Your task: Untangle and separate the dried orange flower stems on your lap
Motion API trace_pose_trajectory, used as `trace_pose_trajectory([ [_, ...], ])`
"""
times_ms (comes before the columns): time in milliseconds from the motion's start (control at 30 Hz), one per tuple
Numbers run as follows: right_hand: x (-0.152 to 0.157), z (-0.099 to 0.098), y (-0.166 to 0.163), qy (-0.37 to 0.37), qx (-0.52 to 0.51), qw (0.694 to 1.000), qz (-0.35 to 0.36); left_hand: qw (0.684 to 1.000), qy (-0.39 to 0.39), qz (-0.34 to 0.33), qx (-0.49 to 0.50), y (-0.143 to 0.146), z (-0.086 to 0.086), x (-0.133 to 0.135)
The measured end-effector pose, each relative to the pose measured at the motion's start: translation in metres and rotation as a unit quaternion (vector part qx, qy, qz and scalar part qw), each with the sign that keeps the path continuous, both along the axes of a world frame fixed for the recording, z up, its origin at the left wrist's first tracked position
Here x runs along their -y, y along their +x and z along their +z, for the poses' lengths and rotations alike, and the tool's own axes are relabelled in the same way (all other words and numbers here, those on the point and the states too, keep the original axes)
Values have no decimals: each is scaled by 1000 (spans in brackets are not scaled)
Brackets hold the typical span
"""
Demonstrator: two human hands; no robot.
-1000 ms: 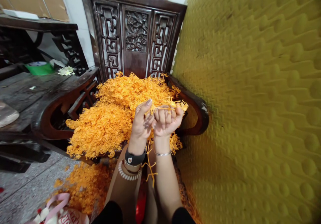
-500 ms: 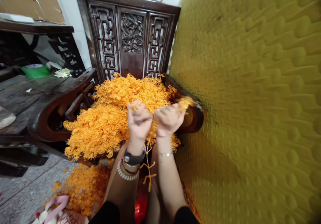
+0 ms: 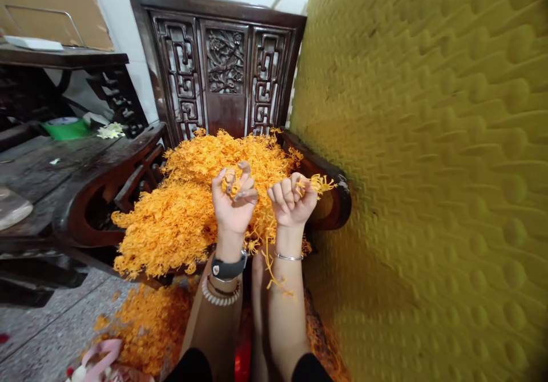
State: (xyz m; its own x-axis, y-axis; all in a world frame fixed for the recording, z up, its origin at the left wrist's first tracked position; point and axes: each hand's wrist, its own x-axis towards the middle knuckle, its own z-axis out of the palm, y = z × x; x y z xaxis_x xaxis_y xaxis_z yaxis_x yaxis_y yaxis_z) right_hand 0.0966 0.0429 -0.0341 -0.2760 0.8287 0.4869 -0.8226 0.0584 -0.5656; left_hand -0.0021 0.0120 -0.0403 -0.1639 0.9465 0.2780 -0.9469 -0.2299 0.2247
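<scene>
My left hand (image 3: 233, 199), with a dark band at the wrist, is loosely curled, palm up, with small orange curly pieces (image 3: 230, 183) held by the thumb and fingers. Beside it my right hand (image 3: 292, 199) is closed on a bunch of orange branched strands (image 3: 322, 184), whose curled tips stick out to the right. A longer orange branched strand (image 3: 270, 265) hangs below, by my right wrist; its upper end is hidden. Both hands are held apart above my lap, in front of a large heap of similar orange pieces (image 3: 184, 216). The material is unclear.
The heap rests on a dark carved wooden chair (image 3: 225, 111). A yellow bumpy panel (image 3: 428, 142) stands close on the right. To the left is a dark wooden bench (image 3: 38, 171) with a green bowl (image 3: 68, 129). More orange bits (image 3: 149, 319) lie on the floor near a pink-handled bag (image 3: 103, 356).
My hands have moved slightly apart, and the left fingers have loosened from a tighter fist. The hanging strand has swung to the right, towards my right forearm.
</scene>
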Motion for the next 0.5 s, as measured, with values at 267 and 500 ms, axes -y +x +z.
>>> trace_pose_trajectory([
  [267,-2,-1,-6,5,28,999,24,995,38,9,-96,-5,6,13],
  [500,0,-2,-7,-20,111,993,-43,971,-7,81,-224,1,4,12],
])
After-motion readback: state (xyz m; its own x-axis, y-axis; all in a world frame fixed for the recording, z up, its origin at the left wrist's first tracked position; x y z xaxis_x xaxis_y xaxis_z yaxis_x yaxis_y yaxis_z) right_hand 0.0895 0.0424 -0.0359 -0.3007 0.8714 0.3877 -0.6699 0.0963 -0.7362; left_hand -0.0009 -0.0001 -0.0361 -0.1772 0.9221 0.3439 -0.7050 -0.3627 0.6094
